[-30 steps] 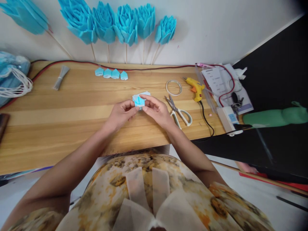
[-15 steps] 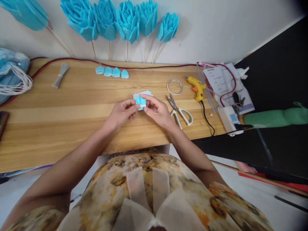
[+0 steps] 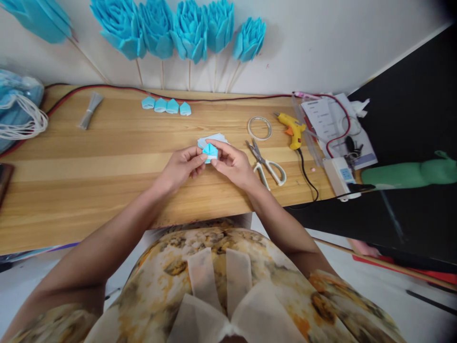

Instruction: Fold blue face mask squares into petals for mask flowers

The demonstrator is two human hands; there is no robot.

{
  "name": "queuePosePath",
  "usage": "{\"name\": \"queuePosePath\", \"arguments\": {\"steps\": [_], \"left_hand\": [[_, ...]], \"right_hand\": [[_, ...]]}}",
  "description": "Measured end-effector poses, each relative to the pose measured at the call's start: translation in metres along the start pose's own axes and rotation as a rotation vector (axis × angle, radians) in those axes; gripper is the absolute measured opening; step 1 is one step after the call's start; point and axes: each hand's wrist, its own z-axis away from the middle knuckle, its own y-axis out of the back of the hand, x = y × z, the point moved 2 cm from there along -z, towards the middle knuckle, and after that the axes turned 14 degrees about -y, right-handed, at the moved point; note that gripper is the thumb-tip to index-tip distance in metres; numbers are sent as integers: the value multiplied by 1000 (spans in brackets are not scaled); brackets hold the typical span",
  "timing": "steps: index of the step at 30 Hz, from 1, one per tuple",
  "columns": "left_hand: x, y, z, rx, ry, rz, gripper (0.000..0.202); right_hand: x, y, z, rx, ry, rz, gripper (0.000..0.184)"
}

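A small piece of folded blue paper (image 3: 210,151) is held between both hands above the wooden table, its lower edge showing a pale band. My left hand (image 3: 183,164) pinches its left side with thumb and fingers. On the other side, my right hand (image 3: 233,162) grips the paper's right edge, thumb below and index finger across the top. Just behind it lies a stack of pale paper sheets (image 3: 220,137), partly covered by the fingers. Several folded blue paper pieces (image 3: 172,106) sit in a row farther back.
Right of my hands lie scissors (image 3: 266,164), a tape roll (image 3: 260,128) and a yellow glue gun (image 3: 293,128). A power strip (image 3: 339,176) and green bottle (image 3: 403,176) are at far right. Blue flowers (image 3: 189,33) on sticks lean on the wall; grey strips (image 3: 90,110) lie left.
The folded paper has shifted very slightly between my fingers, and more of its pale band shows. Both hands stay nearly in place.
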Motion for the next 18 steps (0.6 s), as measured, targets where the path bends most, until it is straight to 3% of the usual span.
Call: {"name": "queuePosePath", "arguments": {"steps": [6,18], "left_hand": [[2,2,0,7,-58,-77,41],[1,1,0,-5,-39,-105,34]], "right_hand": [[-5,1,0,4,-8,-43,48],[-5,4,-1,66,-31,-40,46]]}}
